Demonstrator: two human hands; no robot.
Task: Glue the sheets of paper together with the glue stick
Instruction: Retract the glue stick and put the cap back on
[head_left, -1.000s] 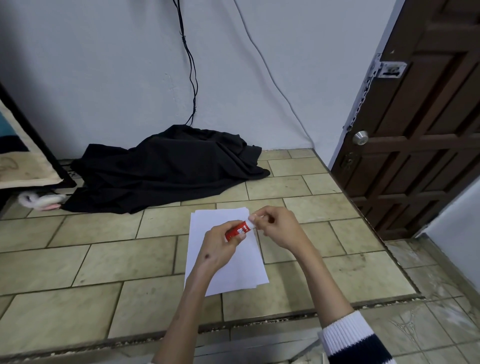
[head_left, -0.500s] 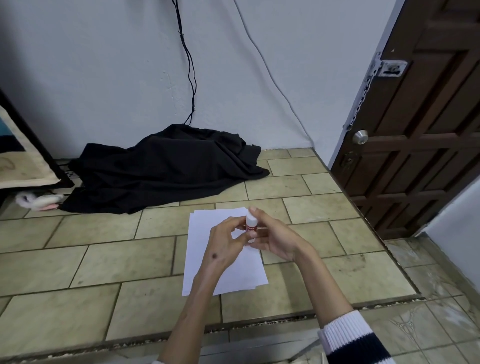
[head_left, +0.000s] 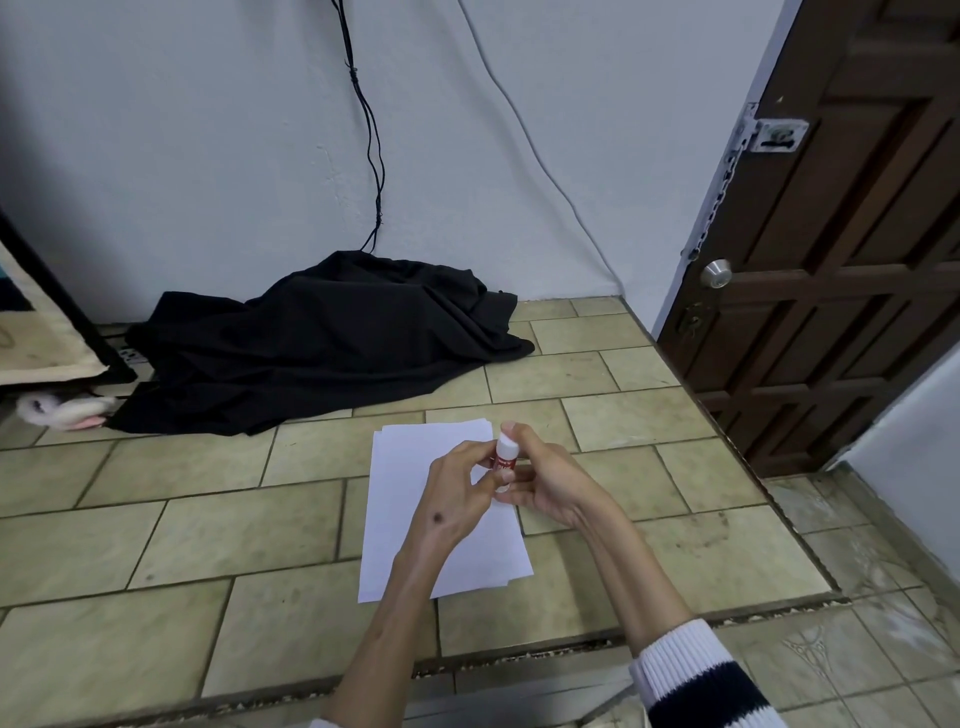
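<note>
Red-labelled glue stick (head_left: 506, 457), lying sideways between the hands 1 second ago, now stands upright with its white cap on top. Left hand (head_left: 460, 493) pinches its lower body; right hand (head_left: 545, 480) closes fingers around cap and barrel. Both hover above the paper sheets (head_left: 400, 499) stacked on the floor (head_left: 208, 519). Uncapping looks imminent; no glue applied yet.

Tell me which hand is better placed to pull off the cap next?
Probably the right hand: its fingertips already sit at the white cap of the glue stick, while the left hand holds the red body lower down.
</note>
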